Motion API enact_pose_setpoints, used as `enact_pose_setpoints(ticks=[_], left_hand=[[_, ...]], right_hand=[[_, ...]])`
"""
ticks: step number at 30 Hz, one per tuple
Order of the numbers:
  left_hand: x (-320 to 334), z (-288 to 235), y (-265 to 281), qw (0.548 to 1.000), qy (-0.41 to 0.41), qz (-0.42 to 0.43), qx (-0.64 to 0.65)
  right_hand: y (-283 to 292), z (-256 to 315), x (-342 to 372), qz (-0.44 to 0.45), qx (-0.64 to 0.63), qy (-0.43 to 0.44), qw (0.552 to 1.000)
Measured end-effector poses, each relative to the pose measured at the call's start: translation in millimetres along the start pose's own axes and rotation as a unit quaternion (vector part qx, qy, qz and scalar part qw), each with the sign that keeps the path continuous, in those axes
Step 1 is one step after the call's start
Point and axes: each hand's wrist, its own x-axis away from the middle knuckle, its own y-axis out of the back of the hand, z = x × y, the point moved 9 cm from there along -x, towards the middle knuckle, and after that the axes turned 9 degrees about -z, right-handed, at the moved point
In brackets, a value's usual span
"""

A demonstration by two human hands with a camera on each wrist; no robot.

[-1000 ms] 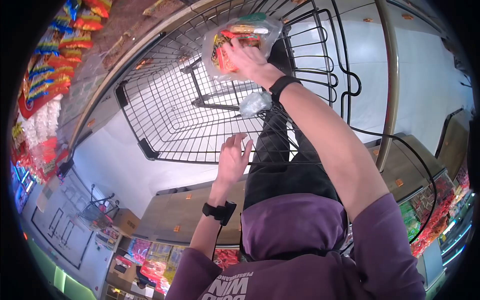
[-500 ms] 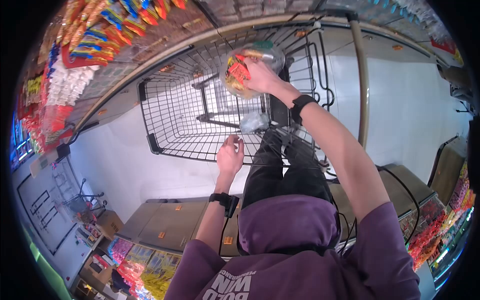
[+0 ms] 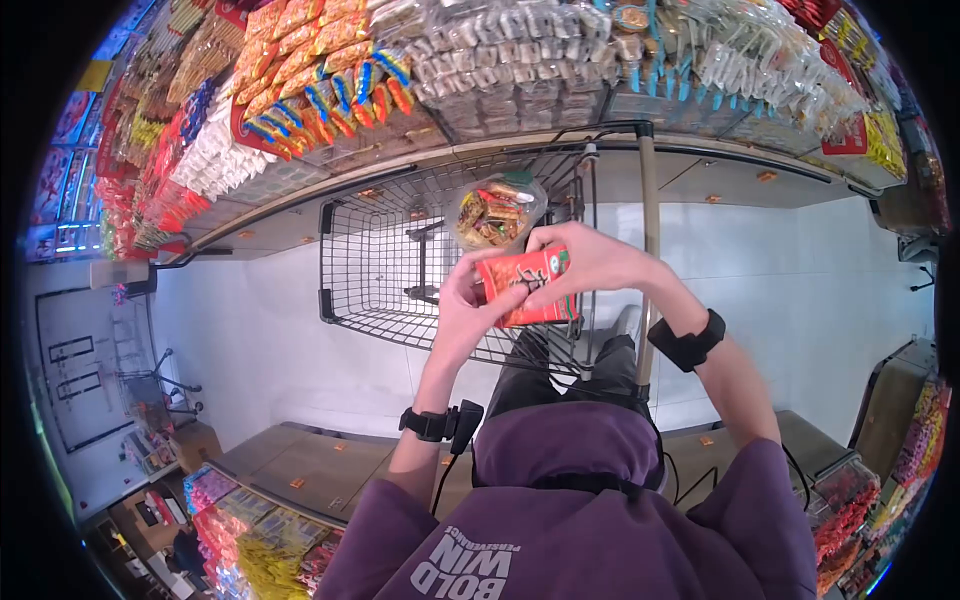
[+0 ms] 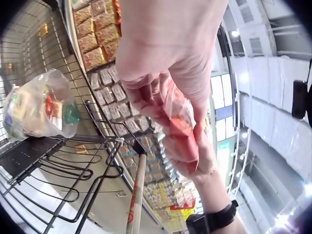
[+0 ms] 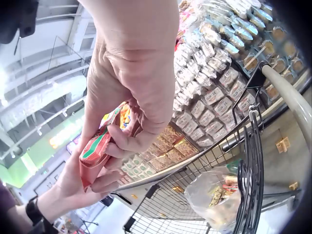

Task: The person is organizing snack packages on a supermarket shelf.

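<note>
Both hands are on a red rectangular packet with dark lettering and green patches [image 3: 530, 280], holding it up between them over the near part of a black wire shopping cart [image 3: 375, 270]. The left hand [image 3: 460, 316] grips the packet's left end, fingers bent behind it and thumb lying across the printed front. The right hand [image 3: 598, 262] pinches the other end, its fingers curled over the far edge and its thumb on the front near the left thumb. Neither hand is spread wide; each is closed just around the packet's thickness. The wrist views show the packet tilted, its glossy wrapper creased between the fingers

Just beyond the hands, inside the cart, sits a clear plastic bag filled with small, colourful wrapped snacks [image 3: 490, 216]. The cart's long beige handle [image 3: 648, 220] passes under the right wrist. A black strap with a boxy device [image 3: 688, 342] is round the right wrist, and another black strap [image 3: 428, 424] is round the left. Farther out, past the cart, orange snack packets [image 3: 300, 45] lie ahead and to the left of the hands, with rows of clear-wrapped packets [image 3: 510, 45] straight ahead. Nearer the body than both hands is a purple short-sleeved shirt with white lettering [image 3: 590, 530]
</note>
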Motion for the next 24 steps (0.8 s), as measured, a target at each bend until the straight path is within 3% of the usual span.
enact_pose_setpoints(ticks=[1,2,5,8,9,12,17,22,24], left_hand=[[4,1,-13,1.0,-0.003,-0.001,-0.024],[8,3,-26,0.999,-0.006,-0.003,-0.047],[16,17,-63,0.991,0.072,-0.071,0.093],[27,19,-110,0.977,0.063,-0.153,0.136],[31,20,-126,0.973,0.06,-0.19,0.113],[38,19,-192,0.982,0.02,-0.186,0.026],[41,11,-285,0.995,0.025,-0.099,-0.008],[37,0,-348,0.998,-0.036,0.01,-0.054],[36,-9,-367,0.995,-0.071,0.039,-0.063]], right_hand=[[6,5,7,-0.024,-0.014,0.085,0.996],[13,0,19,-0.026,-0.075,0.065,0.995],[47,-5,60,-0.048,-0.23,-0.023,0.972],[90,-37,94,-0.121,-0.215,0.024,0.969],[100,-37,113,-0.104,-0.201,0.006,0.974],[125,-71,155,-0.103,-0.248,-0.032,0.963],[189,-104,214,-0.189,-0.309,-0.018,0.932],[235,-120,268,-0.29,-0.351,0.014,0.89],[247,-115,284,-0.294,-0.331,0.028,0.896]])
